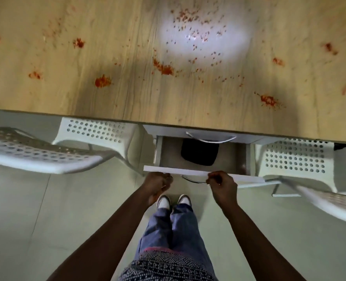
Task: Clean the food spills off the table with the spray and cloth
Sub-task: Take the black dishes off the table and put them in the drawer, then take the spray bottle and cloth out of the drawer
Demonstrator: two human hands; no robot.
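Right hand (221, 186): arm outstretched, fingers pinching the open drawer (204, 173) front. Left hand (156, 183): fingers curled beside it, grip unclear. Beyond fingers: dark item (199, 152) inside, indistinct; red spills (164, 67) across table (107, 98).

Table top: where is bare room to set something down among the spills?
The table is barest along its near edge, between the left blob and the right blob. Specks crowd the centre, around the glare.
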